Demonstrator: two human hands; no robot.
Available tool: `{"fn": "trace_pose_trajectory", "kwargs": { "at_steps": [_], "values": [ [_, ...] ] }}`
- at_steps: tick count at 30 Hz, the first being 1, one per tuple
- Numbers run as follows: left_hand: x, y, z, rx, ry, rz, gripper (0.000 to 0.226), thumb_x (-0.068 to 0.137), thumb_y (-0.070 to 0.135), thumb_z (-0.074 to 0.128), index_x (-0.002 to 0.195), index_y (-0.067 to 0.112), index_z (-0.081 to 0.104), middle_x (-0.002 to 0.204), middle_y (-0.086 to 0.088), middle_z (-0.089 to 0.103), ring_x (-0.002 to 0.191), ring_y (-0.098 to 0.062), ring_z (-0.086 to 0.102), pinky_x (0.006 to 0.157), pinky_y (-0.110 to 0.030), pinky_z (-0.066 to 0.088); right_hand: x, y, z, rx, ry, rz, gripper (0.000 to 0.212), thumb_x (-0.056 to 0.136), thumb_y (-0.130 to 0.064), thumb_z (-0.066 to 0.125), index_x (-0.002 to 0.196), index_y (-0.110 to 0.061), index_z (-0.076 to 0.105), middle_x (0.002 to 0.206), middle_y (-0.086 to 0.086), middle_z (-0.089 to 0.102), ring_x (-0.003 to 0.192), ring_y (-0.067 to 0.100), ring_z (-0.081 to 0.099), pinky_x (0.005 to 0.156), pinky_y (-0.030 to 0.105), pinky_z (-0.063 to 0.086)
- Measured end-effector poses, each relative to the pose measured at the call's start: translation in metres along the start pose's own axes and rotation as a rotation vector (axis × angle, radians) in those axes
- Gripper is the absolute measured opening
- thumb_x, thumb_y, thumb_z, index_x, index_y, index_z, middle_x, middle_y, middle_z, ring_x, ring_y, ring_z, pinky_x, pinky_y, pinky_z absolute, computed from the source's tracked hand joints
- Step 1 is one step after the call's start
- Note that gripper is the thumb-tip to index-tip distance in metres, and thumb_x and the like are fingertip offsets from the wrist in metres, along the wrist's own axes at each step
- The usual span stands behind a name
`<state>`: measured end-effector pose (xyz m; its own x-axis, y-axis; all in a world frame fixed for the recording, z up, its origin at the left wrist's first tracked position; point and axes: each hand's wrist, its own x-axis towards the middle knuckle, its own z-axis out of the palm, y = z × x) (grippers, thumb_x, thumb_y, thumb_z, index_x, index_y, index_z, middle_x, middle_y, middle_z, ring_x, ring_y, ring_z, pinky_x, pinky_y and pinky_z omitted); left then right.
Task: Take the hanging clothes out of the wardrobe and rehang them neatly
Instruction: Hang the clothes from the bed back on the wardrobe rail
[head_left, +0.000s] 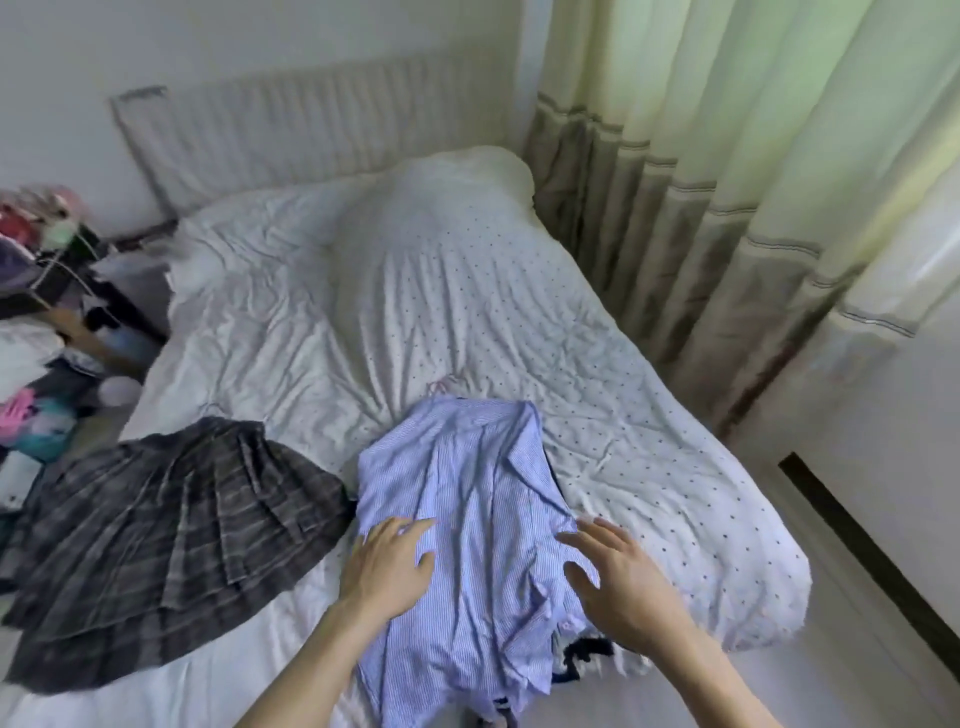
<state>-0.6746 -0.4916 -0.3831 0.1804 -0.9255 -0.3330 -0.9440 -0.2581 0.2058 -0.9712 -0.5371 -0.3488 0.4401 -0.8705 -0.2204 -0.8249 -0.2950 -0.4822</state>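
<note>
A light blue striped shirt (467, 509) lies crumpled on the bed (415, 312), near its front edge. My left hand (389, 566) rests flat on the shirt's left side, fingers spread. Over the shirt's right edge is my right hand (618, 577), fingers straight and spread, touching or just above the cloth. To the left of the shirt a dark grey plaid pleated skirt (171, 545) is spread out. A bit of black and white cloth (587, 657) peeks from under the shirt's lower right. No hanger or wardrobe shows.
The bed has a white dotted duvet. A cluttered side table (47, 322) with toys and bottles stands at the left. Pale curtains (727, 182) hang along the right. A white headboard (311, 135) is at the back.
</note>
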Motion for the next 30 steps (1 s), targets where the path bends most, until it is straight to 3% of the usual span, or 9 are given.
{"fn": "trace_pose_trajectory", "kwargs": {
  "at_steps": [5,14,18,21,23,26,30],
  "values": [
    [0.043,-0.038,0.005,0.014,-0.053,-0.054,0.051,0.097,0.044,0.045,0.147,0.035,0.043,0.146,0.013,0.048,0.138,-0.012,0.04,0.109,-0.033,0.036,0.058,-0.018,0.022,-0.07,-0.082,-0.029,0.046,0.1,-0.043,0.045,0.146,-0.039,0.042,0.158,-0.009,0.033,0.15,0.014,0.02,0.119,0.029,0.023],
    [0.181,-0.105,0.024,-0.013,-0.318,-0.093,0.053,0.099,0.041,0.043,0.15,0.029,0.037,0.149,0.001,0.044,0.138,-0.021,0.041,0.108,-0.044,0.037,0.195,-0.035,0.069,-0.167,-0.339,0.049,0.048,0.102,-0.038,0.042,0.149,-0.032,0.038,0.159,-0.003,0.034,0.149,0.019,0.023,0.12,0.03,0.021],
    [0.228,-0.133,0.036,-0.044,-0.423,-0.155,0.057,0.1,0.041,0.041,0.154,0.028,0.028,0.162,-0.005,0.021,0.145,-0.026,0.031,0.114,-0.047,0.032,0.244,-0.023,0.096,-0.182,-0.438,0.127,0.051,0.101,-0.037,0.041,0.151,-0.03,0.035,0.159,-0.001,0.033,0.148,0.018,0.025,0.12,0.03,0.023],
    [0.265,-0.154,0.043,-0.067,-0.437,-0.167,0.061,0.101,0.041,0.042,0.156,0.027,0.021,0.166,-0.006,0.009,0.148,-0.027,0.026,0.111,-0.046,0.038,0.278,-0.011,0.12,-0.198,-0.514,0.195,0.058,0.101,-0.039,0.041,0.155,-0.028,0.025,0.162,0.004,0.025,0.149,0.022,0.022,0.121,0.033,0.022],
    [0.291,-0.168,0.048,-0.078,-0.422,-0.172,0.063,0.101,0.041,0.043,0.157,0.026,0.019,0.165,-0.006,0.01,0.149,-0.027,0.023,0.108,-0.043,0.042,0.298,-0.004,0.136,-0.213,-0.559,0.242,0.061,0.101,-0.038,0.04,0.157,-0.028,0.017,0.165,0.005,0.015,0.151,0.025,0.018,0.121,0.036,0.02],
    [0.332,-0.187,0.062,-0.082,-0.395,-0.187,0.065,0.1,0.043,0.044,0.157,0.024,0.019,0.164,-0.008,0.016,0.149,-0.028,0.022,0.114,-0.043,0.034,0.322,0.006,0.159,-0.224,-0.605,0.315,0.066,0.101,-0.037,0.039,0.159,-0.029,0.006,0.167,0.007,0.0,0.152,0.028,0.008,0.121,0.039,0.017],
    [0.38,-0.208,0.084,-0.126,-0.373,-0.202,0.07,0.097,0.042,0.05,0.157,0.021,0.02,0.158,-0.007,0.033,0.144,-0.029,0.031,0.112,-0.046,0.037,0.334,0.021,0.197,-0.186,-0.721,0.42,0.07,0.1,-0.033,0.04,0.158,-0.031,0.001,0.166,0.006,-0.009,0.153,0.031,-0.003,0.124,0.044,0.011]
  ]
}}
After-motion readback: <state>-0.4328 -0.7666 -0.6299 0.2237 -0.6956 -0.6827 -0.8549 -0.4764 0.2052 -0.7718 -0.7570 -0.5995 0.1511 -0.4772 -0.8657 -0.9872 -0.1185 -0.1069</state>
